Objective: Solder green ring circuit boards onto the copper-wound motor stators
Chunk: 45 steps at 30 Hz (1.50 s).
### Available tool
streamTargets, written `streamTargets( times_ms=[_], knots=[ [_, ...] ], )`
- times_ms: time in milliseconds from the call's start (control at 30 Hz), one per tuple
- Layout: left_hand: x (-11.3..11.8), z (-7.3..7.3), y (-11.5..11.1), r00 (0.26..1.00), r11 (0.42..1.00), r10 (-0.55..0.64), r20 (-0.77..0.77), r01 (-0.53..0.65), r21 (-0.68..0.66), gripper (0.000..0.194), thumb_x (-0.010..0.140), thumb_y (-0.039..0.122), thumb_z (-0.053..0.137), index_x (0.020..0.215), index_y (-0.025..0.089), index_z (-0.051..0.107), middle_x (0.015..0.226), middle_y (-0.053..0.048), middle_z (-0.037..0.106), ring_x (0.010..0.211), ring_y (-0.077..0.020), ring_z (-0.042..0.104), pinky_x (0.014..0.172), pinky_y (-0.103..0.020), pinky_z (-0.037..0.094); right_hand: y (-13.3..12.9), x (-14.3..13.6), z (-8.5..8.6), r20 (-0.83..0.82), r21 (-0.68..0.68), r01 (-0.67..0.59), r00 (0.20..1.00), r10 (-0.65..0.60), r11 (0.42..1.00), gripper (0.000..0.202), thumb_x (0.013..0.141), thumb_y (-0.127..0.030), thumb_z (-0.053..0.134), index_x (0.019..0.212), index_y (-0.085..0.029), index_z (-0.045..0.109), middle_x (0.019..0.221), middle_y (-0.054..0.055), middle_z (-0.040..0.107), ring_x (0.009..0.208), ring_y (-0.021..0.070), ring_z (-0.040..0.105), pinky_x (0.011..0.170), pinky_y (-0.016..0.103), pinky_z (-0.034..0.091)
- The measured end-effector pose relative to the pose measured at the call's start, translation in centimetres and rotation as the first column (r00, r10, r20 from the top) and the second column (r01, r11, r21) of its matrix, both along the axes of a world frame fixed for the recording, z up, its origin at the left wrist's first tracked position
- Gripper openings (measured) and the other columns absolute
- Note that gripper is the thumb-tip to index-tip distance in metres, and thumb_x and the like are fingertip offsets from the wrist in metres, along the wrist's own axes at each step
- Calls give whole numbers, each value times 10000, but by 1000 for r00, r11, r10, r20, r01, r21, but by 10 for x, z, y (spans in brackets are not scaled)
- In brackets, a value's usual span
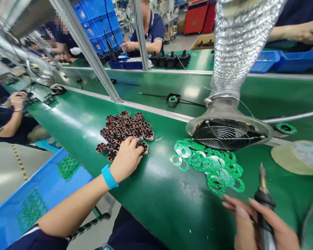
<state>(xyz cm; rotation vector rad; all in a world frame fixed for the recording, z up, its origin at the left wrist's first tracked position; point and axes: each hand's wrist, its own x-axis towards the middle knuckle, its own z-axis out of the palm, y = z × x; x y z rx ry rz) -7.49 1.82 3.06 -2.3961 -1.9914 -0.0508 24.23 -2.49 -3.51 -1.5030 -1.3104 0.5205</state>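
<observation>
Left hand: curved over the near right edge of the cluster, with fingers and thumb apparently pinching one wound core (145, 149); the left hand (126, 159) partly hides that core.
Right hand: the right hand (271, 217) has its fingers closed about the handle of a soldering iron (264, 198); the exact grip is cut off by the lower border.
Iron's place: near right of the green table (169, 198), its tip well apart from the left hand, probably because it may be hot.
Iron's direction: tip away from the person, long axis running forward from the right hand and leaning slightly left.
Core cluster: the other cores (121, 130) stand packed together, likely to save room and keep each within reach.
Core axes: short cylinders, upright, wound faces up, probably so the windings stay accessible.
Ring boards: green ring boards (211, 163) lie flat in an overlapping heap between the hands, convenient for either.
Extraction hood: the hood (224, 108) opens just beyond the heap, presumably to draw off fumes.
Blue bin: at lower left, the blue bin (49, 177) holds more green boards (67, 166).
</observation>
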Motion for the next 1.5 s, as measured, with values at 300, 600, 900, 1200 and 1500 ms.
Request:
streamTargets(
  times_ms=[300,600,900,1200,1500],
  knots=[
    [55,-19,-26,824,918,-219,523,355,-175,268,856,123,596,1114,155,532,1195,-137,606,1075,-254,602,935,-441,533,11,-4,-11,417,-96,-69,903,103,993,390,895,-403,564,1207,-184,480,978,121,648,845,259,659,694,413,549],
    [66,-31,-17,680,871,-96,727,412,-270,370,802,215,709,1124,181,530,1254,-123,549,1180,-261,555,991,-447,500,16,-18,-12,655,-36,-236,728,202,971,379,952,-409,485,1229,-155,528,869,111,631,782,267,577,669,396,484],
    [86,-17,-13,823,812,-410,393,525,-255,349,862,192,639,1199,155,555,1174,-131,616,1045,-288,553,895,-446,476,-1,-14,12,435,11,-319,855,283,948,319,984,-283,484,1289,-226,558,866,42,739,721,191,709,666,328,556],
    [82,-33,-16,784,851,-303,542,479,-217,429,890,263,623,1301,174,536,1196,-117,615,1045,-251,555,944,-415,469,-48,-6,11,102,-8,-118,988,118,993,100,880,-291,662,951,-221,675,785,8,665,524,108,602,484,240,484],
    [78,-35,-19,773,891,-195,603,396,-221,424,882,271,624,1294,213,543,1187,-105,609,1073,-257,545,973,-442,461,-49,-17,12,-3,-153,-45,999,46,987,197,879,-419,648,876,-227,692,706,11,658,514,123,583,498,267,482]
  ],
)
